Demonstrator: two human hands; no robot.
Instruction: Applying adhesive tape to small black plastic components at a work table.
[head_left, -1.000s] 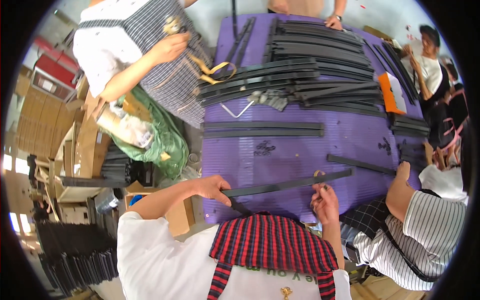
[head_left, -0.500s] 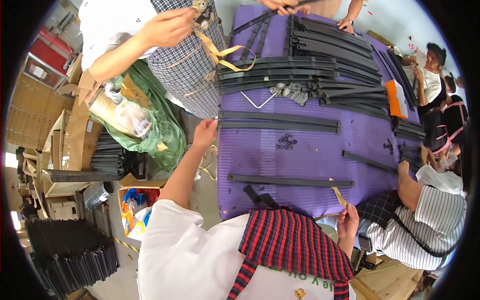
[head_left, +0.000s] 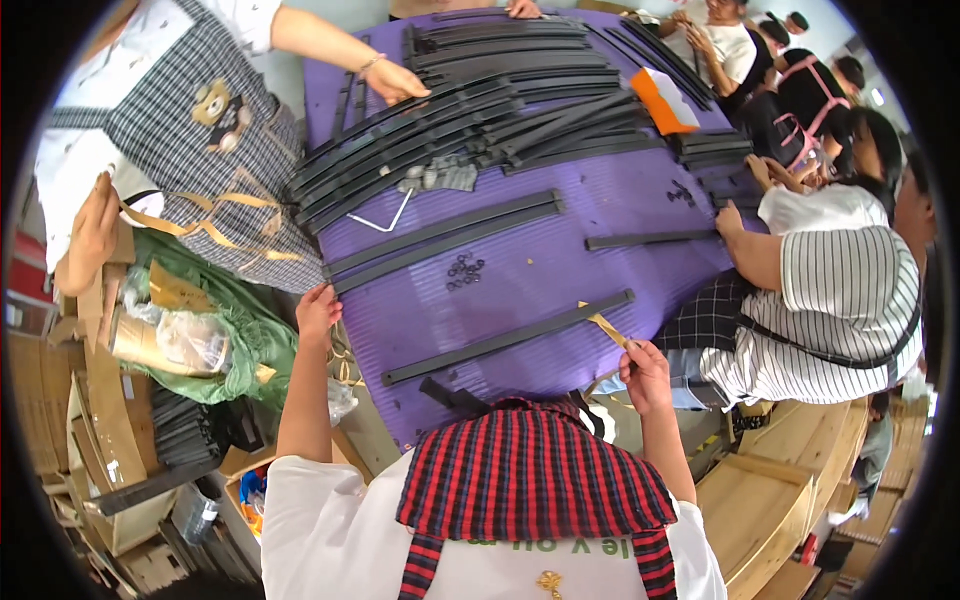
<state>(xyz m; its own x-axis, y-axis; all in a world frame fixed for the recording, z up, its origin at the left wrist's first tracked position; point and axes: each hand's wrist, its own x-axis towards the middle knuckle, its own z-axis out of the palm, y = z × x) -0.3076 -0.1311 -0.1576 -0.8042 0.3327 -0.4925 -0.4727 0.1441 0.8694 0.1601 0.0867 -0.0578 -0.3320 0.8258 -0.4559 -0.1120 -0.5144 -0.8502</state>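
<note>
My right hand (head_left: 647, 375) pinches a strip of yellow tape (head_left: 606, 328). The tape's far end lies at a flat black bar (head_left: 510, 337) resting on the purple ribbed table mat (head_left: 500, 260). At the table's left edge my left hand (head_left: 319, 310) is closed, its fingertips by the ends of two parallel black bars (head_left: 450, 240); what it pinches, if anything, is too small to make out. Small black rings (head_left: 465, 271) lie in a cluster between those bars and the nearer one. Short black pieces (head_left: 452, 397) sit at the near edge, against my striped apron (head_left: 540, 470).
Stacked black bars (head_left: 530, 60) cover the table's far part, with a white hex key (head_left: 385, 215) and grey pieces (head_left: 440, 175) before them. An orange-and-white box (head_left: 663, 100) stands right. A co-worker's hand (head_left: 398, 82) reaches in from the left; another co-worker (head_left: 850, 290) sits right.
The whole view has swung round. The co-worker at left now reaches one hand onto the stacked bars, the other holding yellow tape farther left. My hands keep nearly the same places at the bars.
</note>
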